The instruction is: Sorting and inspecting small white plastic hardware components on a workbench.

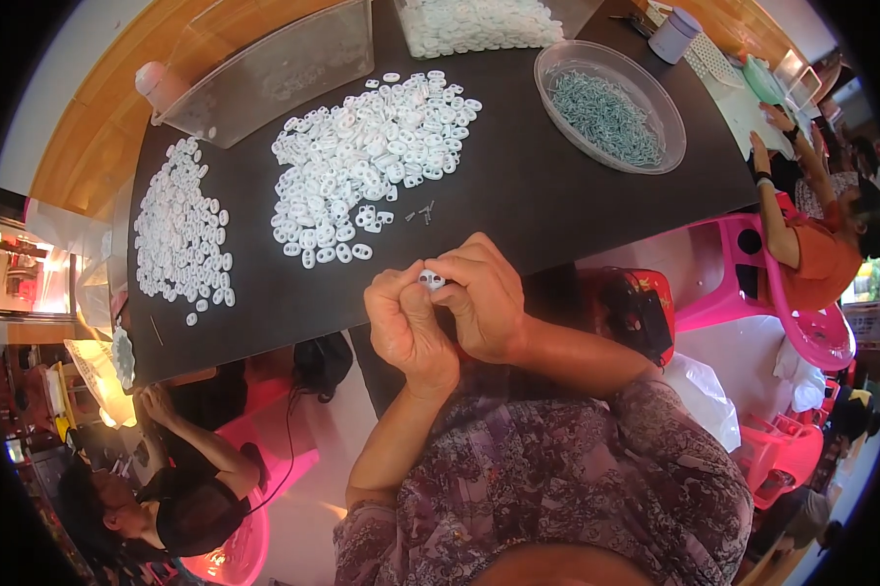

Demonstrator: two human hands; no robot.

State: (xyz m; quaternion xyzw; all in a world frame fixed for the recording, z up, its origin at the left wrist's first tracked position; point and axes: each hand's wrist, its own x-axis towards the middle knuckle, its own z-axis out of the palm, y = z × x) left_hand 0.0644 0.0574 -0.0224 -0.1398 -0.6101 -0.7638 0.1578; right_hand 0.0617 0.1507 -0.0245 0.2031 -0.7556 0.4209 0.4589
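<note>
Close to the near edge of the table, my left hand (410, 327) and my right hand (485, 301) meet at the fingertips. Between them they pinch a small white oval plastic piece (431, 279) with two dark holes. My fingers cover part of its rim. Just beyond my hands lie a few loose metal screws (423, 213). A large heap of similar white oval pieces (362, 151) spreads farther back, and a second heap (178, 230) lies at the left. At the far right stands a round clear tub (676, 146) holding many grey-green screws (606, 117).
A clear plastic bin (274, 70) stands at the back left, and another bin of white pieces (489, 24) at the back. A lilac-lidded cup (674, 35) is at the far right. Other people sit at left (191, 508) and right (816, 244), near pink chairs (728, 269).
</note>
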